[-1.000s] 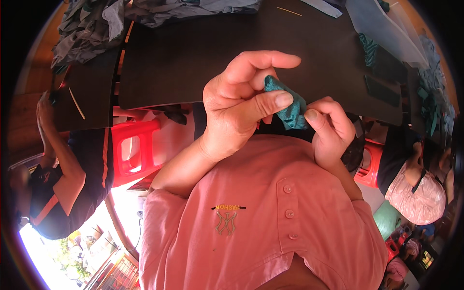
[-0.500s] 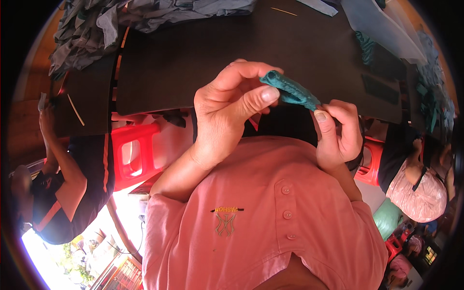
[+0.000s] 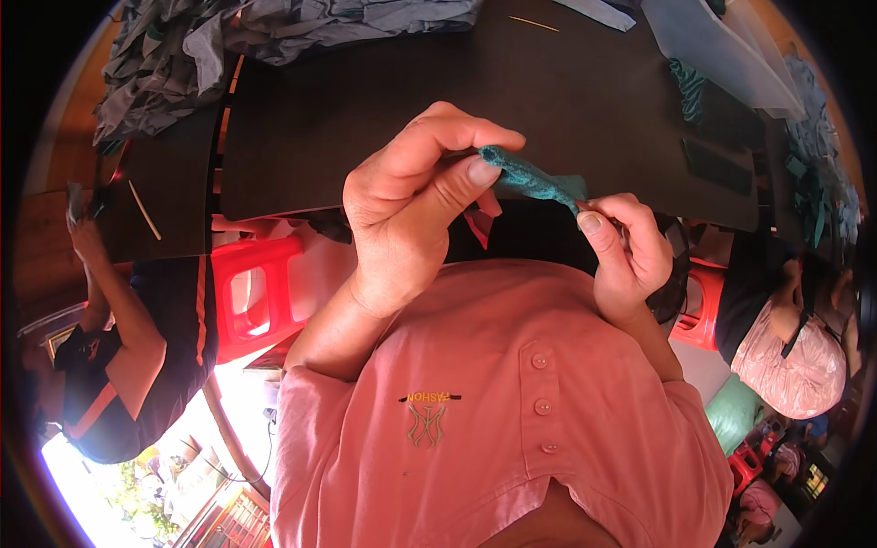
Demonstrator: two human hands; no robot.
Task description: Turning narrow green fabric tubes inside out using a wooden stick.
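A narrow teal fabric piece [image 3: 541, 184], like a small sewn tube, is held up in front of my chest, above the near edge of the dark table. My left hand [image 3: 402, 196] pinches its upper left end between thumb and index finger, and a round opening shows there. The lower right end is gripped by my right hand [image 3: 632, 248], thumb against bent fingers. Between the two hands the fabric slopes down to the right, looking folded or twisted. Whether my right fingers also hold a small tool cannot be made out.
Grey fabric pieces [image 3: 164, 78] are heaped at the far left of the table [image 3: 338, 119]. Thin sticks [image 3: 144, 210] lie on it. A ruffled teal strip [image 3: 688, 89] and translucent sheeting [image 3: 708, 50] are at right. Red stools [image 3: 245, 297] and co-workers [image 3: 137, 338] flank me.
Both hands have shifted slightly left with the teal fabric. The piece has turned and looks narrower, and its side fold no longer gapes. At left, the co-worker's hand has moved a little.
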